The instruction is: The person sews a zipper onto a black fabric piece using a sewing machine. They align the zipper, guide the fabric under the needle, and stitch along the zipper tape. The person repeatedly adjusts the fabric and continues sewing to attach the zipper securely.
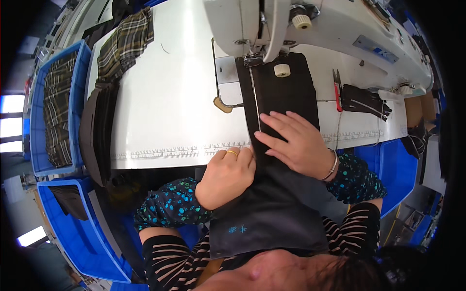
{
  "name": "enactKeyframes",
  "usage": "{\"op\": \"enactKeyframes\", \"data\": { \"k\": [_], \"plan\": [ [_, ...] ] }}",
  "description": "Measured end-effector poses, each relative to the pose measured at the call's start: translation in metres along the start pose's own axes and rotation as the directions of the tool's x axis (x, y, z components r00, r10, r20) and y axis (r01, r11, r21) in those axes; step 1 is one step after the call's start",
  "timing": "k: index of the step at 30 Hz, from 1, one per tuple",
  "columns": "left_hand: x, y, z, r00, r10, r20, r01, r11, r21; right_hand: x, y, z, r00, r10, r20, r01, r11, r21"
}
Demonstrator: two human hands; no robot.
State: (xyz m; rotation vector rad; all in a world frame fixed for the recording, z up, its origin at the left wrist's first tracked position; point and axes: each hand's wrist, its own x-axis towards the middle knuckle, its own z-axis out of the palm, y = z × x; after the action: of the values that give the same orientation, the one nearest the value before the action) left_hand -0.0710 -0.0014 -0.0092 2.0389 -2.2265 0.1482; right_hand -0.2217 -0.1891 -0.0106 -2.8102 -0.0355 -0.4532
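Note:
A black fabric piece [286,89] lies under the presser foot [253,59] of a white sewing machine [335,34]. A narrow light strip [256,97], perhaps a zipper or tape, runs lengthwise near its left side. My left hand [227,177], a ring on one finger, is closed at the fabric's left edge by the table's front; its fingertips are partly hidden, and it appears to pinch that edge. With fingers stretched and slightly spread, my right hand [297,145] rests flat on the fabric, right of the strip.
Red-handled thread snips [338,97] lie right beside a small black piece [363,102]. Plaid fabric [127,43] and stacked dark pieces [99,131] sit at the table's left. Blue bins [82,106] flank it. A printed ruler [179,151] follows the front edge.

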Motion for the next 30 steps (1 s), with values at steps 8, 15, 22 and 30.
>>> {"op": "enactKeyframes", "data": {
  "k": [8,15,22,30],
  "plan": [
    [0.031,-0.043,-0.012,0.961,-0.194,-0.196,0.158,0.97,-0.185,-0.004,-0.005,0.011,0.997,-0.071,-0.006,0.07,0.993,-0.093],
    [0.042,-0.054,0.003,0.996,-0.094,-0.011,0.091,0.984,-0.151,0.005,0.022,0.001,0.991,-0.123,0.05,0.12,0.991,0.065],
    [0.045,-0.052,0.005,0.993,-0.112,-0.027,0.105,0.974,-0.202,0.016,0.031,-0.001,0.995,0.056,0.085,-0.046,0.993,-0.108],
    [0.057,-0.07,0.009,0.994,-0.1,-0.053,0.09,0.982,-0.165,0.028,0.042,0.002,0.994,0.063,0.087,-0.051,0.99,-0.133]
  ]
}}
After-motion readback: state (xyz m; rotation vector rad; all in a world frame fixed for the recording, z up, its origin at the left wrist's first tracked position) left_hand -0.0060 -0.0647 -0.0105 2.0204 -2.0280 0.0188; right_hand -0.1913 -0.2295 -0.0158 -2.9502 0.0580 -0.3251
